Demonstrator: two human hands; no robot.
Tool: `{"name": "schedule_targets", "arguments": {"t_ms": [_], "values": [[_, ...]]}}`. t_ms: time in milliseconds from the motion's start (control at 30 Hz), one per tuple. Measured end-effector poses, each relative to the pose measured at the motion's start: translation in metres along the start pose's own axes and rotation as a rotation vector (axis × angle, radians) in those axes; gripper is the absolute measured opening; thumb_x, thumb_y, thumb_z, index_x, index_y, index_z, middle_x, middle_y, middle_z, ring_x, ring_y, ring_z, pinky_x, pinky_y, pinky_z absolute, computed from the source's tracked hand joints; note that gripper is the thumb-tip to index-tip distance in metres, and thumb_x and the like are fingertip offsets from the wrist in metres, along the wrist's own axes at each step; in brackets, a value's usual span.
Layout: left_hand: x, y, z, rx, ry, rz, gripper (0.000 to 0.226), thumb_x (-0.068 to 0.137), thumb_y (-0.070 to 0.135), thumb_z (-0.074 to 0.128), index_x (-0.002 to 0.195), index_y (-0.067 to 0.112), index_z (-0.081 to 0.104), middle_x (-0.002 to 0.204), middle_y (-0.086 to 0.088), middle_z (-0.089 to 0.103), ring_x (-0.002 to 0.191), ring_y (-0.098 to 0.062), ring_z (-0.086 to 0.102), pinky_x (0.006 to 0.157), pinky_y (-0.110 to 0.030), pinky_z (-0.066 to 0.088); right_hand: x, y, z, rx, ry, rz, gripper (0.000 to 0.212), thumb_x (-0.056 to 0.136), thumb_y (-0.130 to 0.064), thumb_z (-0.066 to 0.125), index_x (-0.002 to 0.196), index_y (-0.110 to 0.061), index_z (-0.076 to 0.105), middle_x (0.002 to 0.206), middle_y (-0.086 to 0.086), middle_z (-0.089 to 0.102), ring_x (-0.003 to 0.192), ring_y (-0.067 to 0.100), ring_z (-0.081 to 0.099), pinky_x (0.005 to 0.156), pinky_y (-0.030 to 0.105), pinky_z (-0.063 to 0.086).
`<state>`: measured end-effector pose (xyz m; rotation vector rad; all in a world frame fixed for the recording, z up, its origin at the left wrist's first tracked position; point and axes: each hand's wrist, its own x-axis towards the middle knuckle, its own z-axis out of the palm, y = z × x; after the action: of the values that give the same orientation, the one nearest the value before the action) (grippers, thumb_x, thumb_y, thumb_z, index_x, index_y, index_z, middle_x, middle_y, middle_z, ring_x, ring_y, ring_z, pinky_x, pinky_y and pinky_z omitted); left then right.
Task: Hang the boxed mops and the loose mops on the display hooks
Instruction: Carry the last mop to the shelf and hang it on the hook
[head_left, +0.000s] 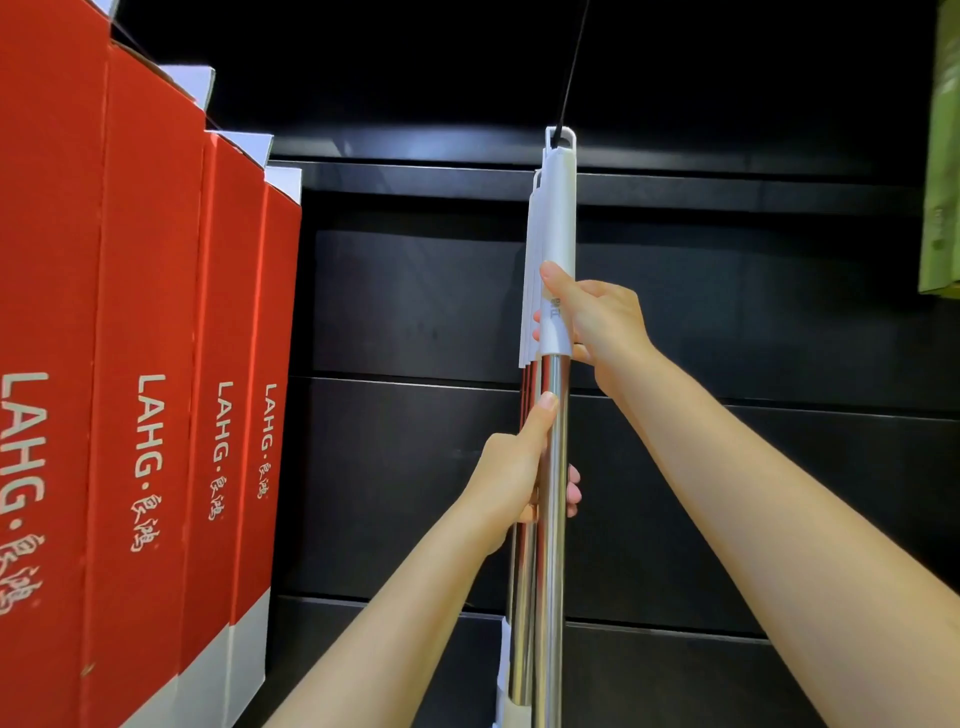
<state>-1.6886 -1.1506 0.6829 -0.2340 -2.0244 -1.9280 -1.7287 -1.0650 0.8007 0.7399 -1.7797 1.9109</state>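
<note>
Loose mop (555, 249) hung by its white grip on a black hook (570, 78), grip clasped by right hand (597, 322), steel pole gripped by left hand (519, 467), red boxes (156, 338) ranged at left.

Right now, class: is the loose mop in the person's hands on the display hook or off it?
On. The white handle's end loop sits over the black display hook; both hands grip the mop below.

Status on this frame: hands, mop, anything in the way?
Left hand grips steel pole. Right hand grips white handle, loop on hook. Red boxes left, apart.
</note>
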Motion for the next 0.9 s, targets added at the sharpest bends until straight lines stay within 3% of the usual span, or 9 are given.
{"name": "schedule_targets", "arguments": {"t_ms": [133, 267, 400, 533, 633, 667, 733, 800, 900], "values": [[-0.004, 0.002, -0.004, 0.012, 0.013, 0.006, 0.073, 0.087, 0.068, 0.041, 0.094, 0.001, 0.069, 0.062, -0.003, 0.07, 0.052, -0.012, 0.068, 0.048, -0.018, 0.053, -0.003, -0.003, 0.003, -0.037, 0.003, -0.028, 0.034, 0.084, -0.045, 0.067, 0.079, -0.012, 0.062, 0.088, 0.005, 0.071, 0.072, 0.015, 0.071, 0.07, 0.028, 0.06], [-0.008, 0.004, -0.009, 0.029, 0.021, 0.005, 0.073, 0.088, 0.067, 0.04, 0.102, 0.001, 0.068, 0.068, -0.005, 0.071, 0.053, -0.012, 0.069, 0.048, -0.018, 0.053, -0.004, -0.002, 0.007, -0.081, 0.028, -0.048, 0.038, 0.085, -0.046, 0.065, 0.086, -0.008, 0.063, 0.1, 0.01, 0.071, 0.088, 0.021, 0.07, 0.082, 0.036, 0.059], [-0.011, 0.005, -0.01, 0.025, 0.021, 0.008, 0.072, 0.089, 0.066, 0.04, 0.107, 0.002, 0.066, 0.071, -0.006, 0.07, 0.052, -0.011, 0.068, 0.048, -0.019, 0.053, -0.011, -0.002, 0.01, -0.073, 0.065, -0.057, 0.036, 0.085, -0.042, 0.066, 0.084, -0.006, 0.062, 0.099, 0.014, 0.07, 0.089, 0.025, 0.07, 0.081, 0.04, 0.059], [-0.012, -0.002, -0.015, 0.041, 0.006, 0.021, 0.064, 0.09, 0.065, 0.04, 0.1, 0.008, 0.068, 0.077, -0.004, 0.073, 0.063, -0.012, 0.071, 0.056, -0.022, 0.057, -0.035, 0.019, 0.012, -0.107, 0.086, -0.151, 0.035, 0.087, -0.033, 0.065, 0.113, -0.01, 0.059, 0.096, -0.002, 0.061, 0.083, 0.01, 0.063, 0.069, 0.02, 0.053], [-0.012, -0.012, -0.018, 0.032, -0.003, 0.04, 0.057, 0.092, 0.061, 0.04, 0.1, 0.012, 0.068, 0.084, -0.001, 0.075, 0.077, -0.014, 0.073, 0.075, -0.028, 0.058, -0.054, 0.045, 0.004, -0.089, 0.034, -0.085, 0.05, 0.088, -0.04, 0.063, 0.13, -0.016, 0.05, 0.111, 0.0, 0.059, 0.098, 0.01, 0.06, 0.083, 0.025, 0.052], [-0.013, -0.015, -0.018, 0.02, -0.002, 0.049, 0.054, 0.093, 0.06, 0.041, 0.099, 0.014, 0.069, 0.083, 0.001, 0.075, 0.078, -0.013, 0.073, 0.076, -0.027, 0.057, -0.059, 0.052, 0.001, -0.088, -0.003, -0.042, 0.046, 0.088, -0.043, 0.061, 0.126, -0.017, 0.054, 0.117, 0.003, 0.06, 0.102, 0.013, 0.06, 0.088, 0.028, 0.052], [-0.014, -0.019, -0.018, -0.002, -0.005, 0.054, 0.05, 0.094, 0.058, 0.042, 0.097, 0.016, 0.069, 0.082, 0.002, 0.075, 0.08, -0.012, 0.072, 0.077, -0.027, 0.057, -0.067, 0.058, -0.002, -0.064, -0.056, 0.019, 0.023, 0.091, -0.045, 0.057, 0.098, -0.024, 0.064, 0.11, 0.007, 0.065, 0.096, 0.013, 0.063, 0.086, 0.03, 0.054], [-0.016, -0.022, -0.015, -0.004, 0.004, 0.041, 0.049, 0.094, 0.056, 0.043, 0.101, 0.016, 0.069, 0.086, 0.002, 0.075, 0.086, -0.013, 0.072, 0.08, -0.028, 0.056, -0.07, 0.058, -0.002, -0.047, -0.058, 0.032, 0.024, 0.092, -0.045, 0.055, 0.078, -0.027, 0.062, 0.099, 0.009, 0.068, 0.089, 0.013, 0.065, 0.083, 0.03, 0.055], [-0.023, -0.035, -0.014, 0.073, 0.095, 0.078, 0.037, 0.092, 0.048, 0.053, 0.108, 0.019, 0.067, 0.101, -0.001, 0.072, 0.097, -0.016, 0.069, 0.08, -0.026, 0.056, -0.069, 0.057, -0.003, -0.043, -0.064, 0.03, 0.032, 0.093, -0.046, 0.054, 0.087, -0.017, 0.067, 0.103, 0.013, 0.067, 0.089, 0.015, 0.063, 0.078, 0.026, 0.053]]}}
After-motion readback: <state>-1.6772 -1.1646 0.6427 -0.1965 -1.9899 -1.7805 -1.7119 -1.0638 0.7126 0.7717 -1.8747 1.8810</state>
